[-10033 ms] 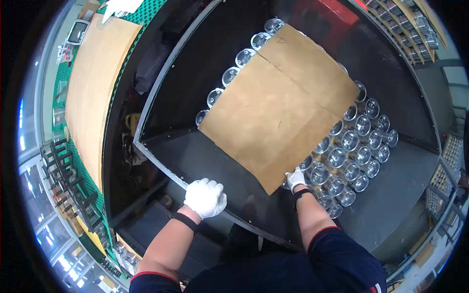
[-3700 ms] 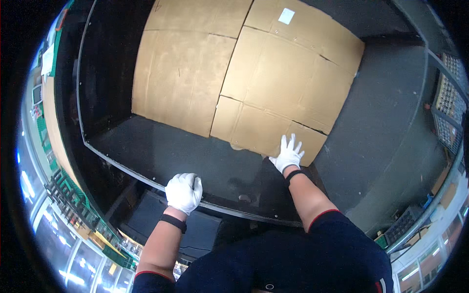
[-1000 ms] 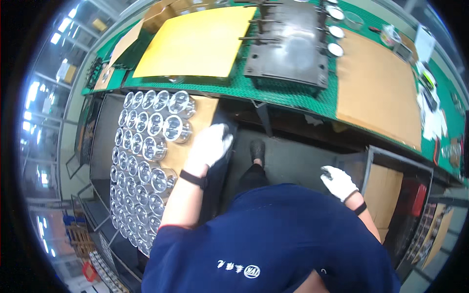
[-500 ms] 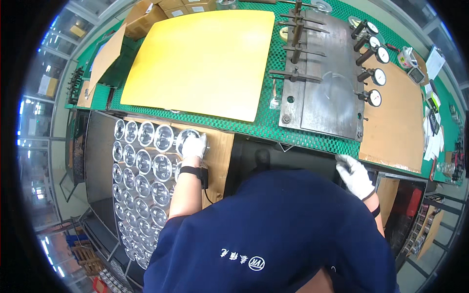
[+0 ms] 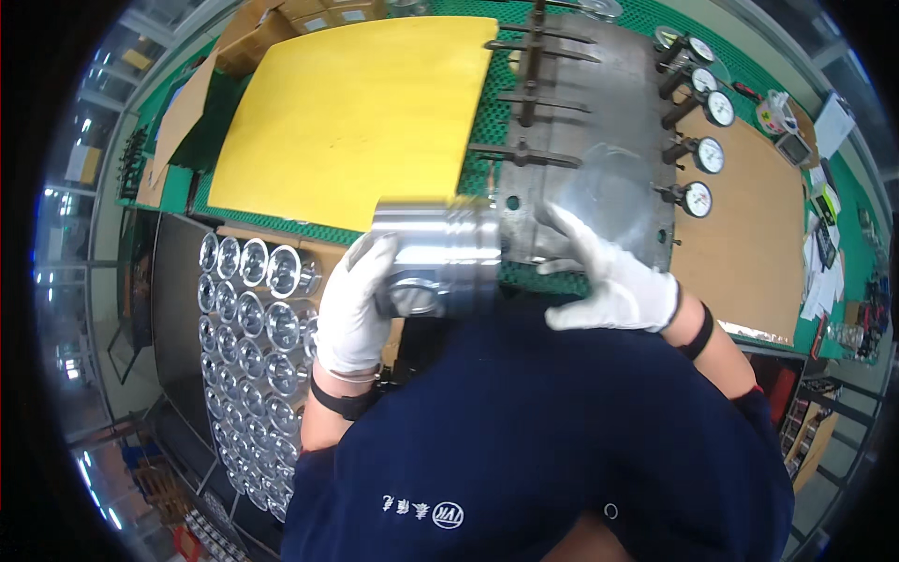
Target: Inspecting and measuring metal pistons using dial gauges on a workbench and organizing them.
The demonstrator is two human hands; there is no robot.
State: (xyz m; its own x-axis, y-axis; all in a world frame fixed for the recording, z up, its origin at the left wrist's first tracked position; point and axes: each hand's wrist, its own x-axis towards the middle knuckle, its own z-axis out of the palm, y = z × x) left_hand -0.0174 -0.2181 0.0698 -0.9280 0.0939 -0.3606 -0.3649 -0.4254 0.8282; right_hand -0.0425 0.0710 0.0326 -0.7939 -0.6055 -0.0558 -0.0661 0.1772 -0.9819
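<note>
A shiny metal piston (image 5: 440, 248) with ring grooves near one end lies sideways in the air before my chest. My left hand (image 5: 356, 295), in a white glove, grips its left end; part of those fingers is hidden behind the metal. To the right of the piston, my gloved right hand (image 5: 613, 276) is open, thumb and fingers apart, and does not touch it. Several rows of similar pistons (image 5: 251, 314) stand on a wooden board at my left. Beyond my right hand lies a steel plate (image 5: 609, 112) on the bench.
A yellow sheet (image 5: 356, 112) covers part of the green bench mat (image 5: 485, 140). Clamp-like posts (image 5: 529, 103) rise along the plate's left side, and several dial gauges (image 5: 709, 155) line its right. Brown cardboard (image 5: 749, 234) lies farther right, and cardboard boxes (image 5: 253, 37) stand at the back left.
My left hand has lifted a piston from the near end of the back row and brought it rightward to my chest. My right hand has moved up and left toward it.
</note>
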